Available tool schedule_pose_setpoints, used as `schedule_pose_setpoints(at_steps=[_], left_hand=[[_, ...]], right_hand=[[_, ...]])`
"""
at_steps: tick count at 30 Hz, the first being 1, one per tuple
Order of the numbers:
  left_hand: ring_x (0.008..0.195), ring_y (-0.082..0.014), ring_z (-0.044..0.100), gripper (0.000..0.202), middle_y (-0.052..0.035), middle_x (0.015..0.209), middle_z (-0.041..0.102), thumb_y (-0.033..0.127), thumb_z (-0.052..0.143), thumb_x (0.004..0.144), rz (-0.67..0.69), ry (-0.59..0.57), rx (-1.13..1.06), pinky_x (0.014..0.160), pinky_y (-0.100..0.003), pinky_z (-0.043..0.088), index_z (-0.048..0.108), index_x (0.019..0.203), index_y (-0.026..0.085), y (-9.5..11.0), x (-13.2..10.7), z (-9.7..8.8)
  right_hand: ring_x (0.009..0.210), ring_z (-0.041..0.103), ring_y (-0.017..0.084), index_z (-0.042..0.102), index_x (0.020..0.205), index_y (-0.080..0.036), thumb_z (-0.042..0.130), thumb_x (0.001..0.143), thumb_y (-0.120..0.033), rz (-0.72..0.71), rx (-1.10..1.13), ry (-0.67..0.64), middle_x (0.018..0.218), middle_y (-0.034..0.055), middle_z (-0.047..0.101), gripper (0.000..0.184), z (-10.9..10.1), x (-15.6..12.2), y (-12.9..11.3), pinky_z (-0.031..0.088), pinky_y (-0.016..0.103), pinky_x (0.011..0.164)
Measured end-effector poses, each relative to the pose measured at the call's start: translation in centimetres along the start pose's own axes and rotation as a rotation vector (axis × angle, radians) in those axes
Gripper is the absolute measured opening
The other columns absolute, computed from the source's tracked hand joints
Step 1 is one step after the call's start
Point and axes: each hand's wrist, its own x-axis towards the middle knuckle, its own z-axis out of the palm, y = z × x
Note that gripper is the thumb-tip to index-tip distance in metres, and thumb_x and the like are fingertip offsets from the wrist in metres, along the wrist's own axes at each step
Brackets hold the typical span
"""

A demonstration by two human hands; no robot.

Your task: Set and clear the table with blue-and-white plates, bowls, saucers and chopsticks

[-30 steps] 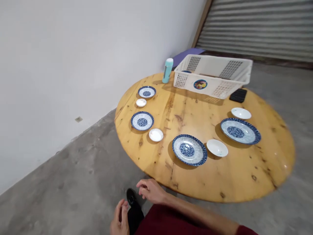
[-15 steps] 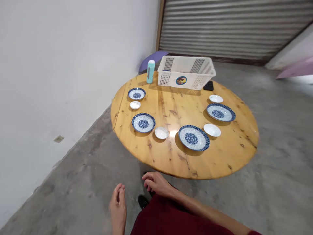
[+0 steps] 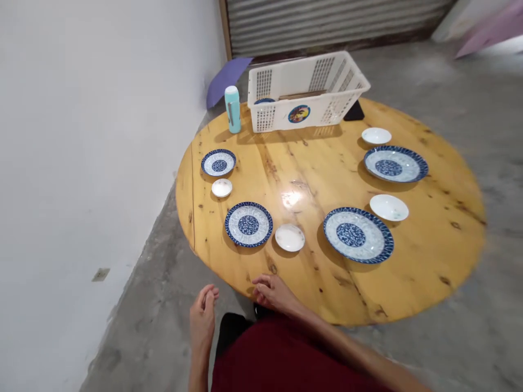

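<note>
My left hand (image 3: 205,307) hangs off the near left edge of the round wooden table (image 3: 281,174), fingers loosely bent and holding nothing. At the table's near rim is my right hand (image 3: 272,291), relaxed and empty, fingers slightly curled but apart. Nearest to it are a blue-and-white plate (image 3: 248,224) and a small white bowl (image 3: 290,238). Farther right lie a larger patterned plate (image 3: 358,235) and a white bowl (image 3: 389,208). Another plate (image 3: 395,163) with a white bowl (image 3: 376,136) sits behind them. A plate (image 3: 218,162) and a tiny white bowl (image 3: 222,188) are at the far left.
A white plastic basket (image 3: 278,118) stands at the table's back with a blue-rimmed dish and brown sticks inside. Left of it is a turquoise bottle (image 3: 233,111); a black flat object (image 3: 354,111) lies on its right. A white wall (image 3: 102,136) rises at left, with a purple umbrella-like shape (image 3: 226,81) behind.
The view has come closer to the table, so plates and basket look larger. Both hands have moved forward with it, my right hand now at the table's near rim.
</note>
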Motion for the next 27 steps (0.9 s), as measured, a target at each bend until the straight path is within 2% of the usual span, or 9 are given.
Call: schedule_pose_setpoints(at_steps=[4,8,13,17,22,27], left_hand=[[0.088,-0.0245,0.073,0.047,-0.0127,0.093,0.076,0.055,0.058,0.082,0.068,-0.037,-0.012,0.079,-0.036,0.057,0.072,0.101,0.013,3.8,7.0,-0.3],[0.085,-0.0206,0.072,0.039,-0.0122,0.091,0.076,0.046,0.06,0.082,0.128,-0.081,-0.033,0.075,-0.031,0.055,0.072,0.098,0.013,7.9,16.0,0.4],[0.074,-0.0133,0.069,0.032,-0.012,0.089,0.073,0.039,0.057,0.086,0.107,-0.195,-0.094,0.069,-0.024,0.051,0.068,0.095,0.01,13.3,28.5,3.0],[0.068,-0.0106,0.066,0.033,-0.0099,0.083,0.071,0.041,0.057,0.089,0.104,-0.276,-0.104,0.065,-0.022,0.049,0.064,0.092,0.009,17.0,36.8,5.7],[0.061,-0.0091,0.062,0.033,-0.0085,0.076,0.069,0.042,0.057,0.092,0.088,-0.359,-0.071,0.059,-0.021,0.048,0.06,0.084,0.01,19.8,43.6,8.6],[0.058,-0.01,0.064,0.029,-0.007,0.07,0.068,0.038,0.055,0.094,0.059,-0.46,-0.043,0.054,-0.018,0.048,0.059,0.087,0.01,21.7,47.4,11.6]], right_hand=[[0.06,0.065,0.017,0.064,0.094,-0.016,0.052,0.071,-0.037,-0.028,0.057,0.113,0.074,0.0036,0.071,0.033,-0.5,0.7,-0.3,0.051,0.029,0.059],[0.061,0.066,0.019,0.065,0.093,-0.016,0.055,0.066,-0.046,0.01,0.126,0.242,0.077,0.0062,0.073,0.041,-0.4,1.1,-0.6,0.051,0.031,0.057],[0.059,0.065,0.019,0.064,0.09,-0.017,0.062,0.06,-0.05,0.085,0.272,0.466,0.074,0.0064,0.072,0.045,1.4,2.5,-1.8,0.05,0.03,0.055],[0.059,0.066,0.02,0.065,0.088,-0.016,0.067,0.057,-0.053,0.103,0.413,0.685,0.072,0.0079,0.072,0.048,4.2,3.8,-3.1,0.05,0.03,0.054],[0.063,0.066,0.019,0.066,0.091,-0.014,0.072,0.06,-0.051,0.133,0.556,0.85,0.076,0.0087,0.073,0.049,8.4,4.9,-4.1,0.053,0.03,0.057],[0.062,0.066,0.018,0.066,0.091,-0.013,0.075,0.06,-0.049,0.128,0.668,0.944,0.075,0.0076,0.072,0.048,10.9,5.6,-4.7,0.055,0.031,0.059]])
